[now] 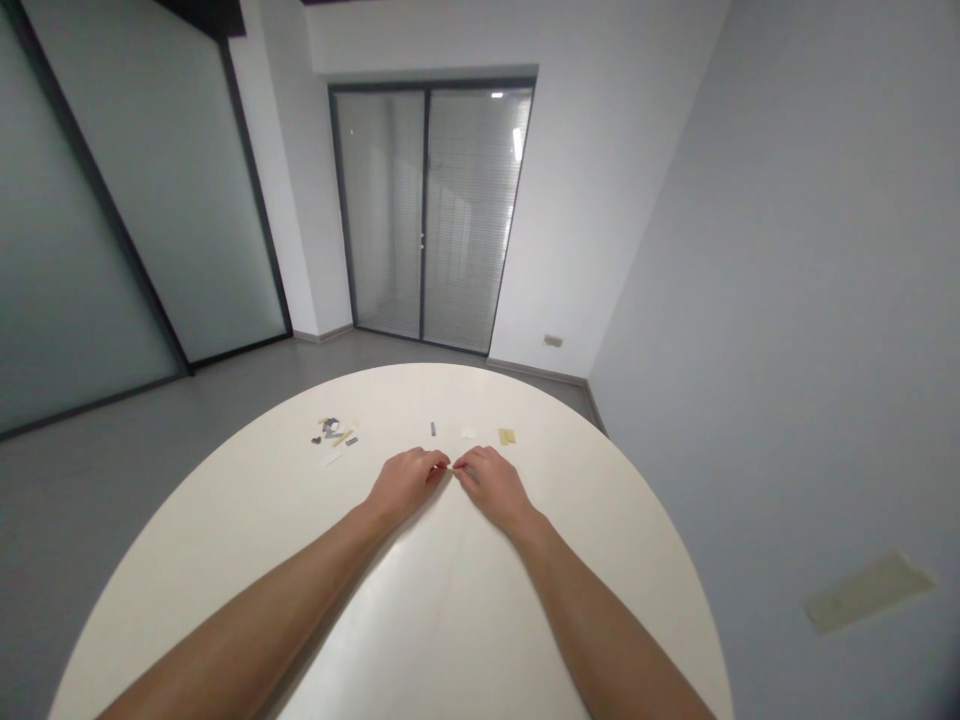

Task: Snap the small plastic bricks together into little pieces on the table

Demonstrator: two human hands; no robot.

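Stretched two bare forearms (259, 615) over a round, smooth white table (420, 600), with left hand (409, 480) and right hand (491, 482) almost meeting in its far half. Pinched a tiny, pale yellow sliver (450, 468) between the closed fingertips of both — too small for exact shape or material. Had a small greyish patch (471, 473) just under the right fingers; could not tell whether gripped or merely covered. Had just beyond the hands, from left to right, a small, narrow grey piece (433, 429), a faint white scrap (469, 434) and a flat, pale yellow, roughly square piece (507, 437), each apart from the next. Had well to the left a loose cluster of small grey, yellow and dark pieces (334, 434), with a thin white strip (333, 460) just on the near side. Faced grey-framed glass double doors (382, 215) across the room — with frosted glass panels (161, 190) at left and a plain, pale wall (810, 330) at right.
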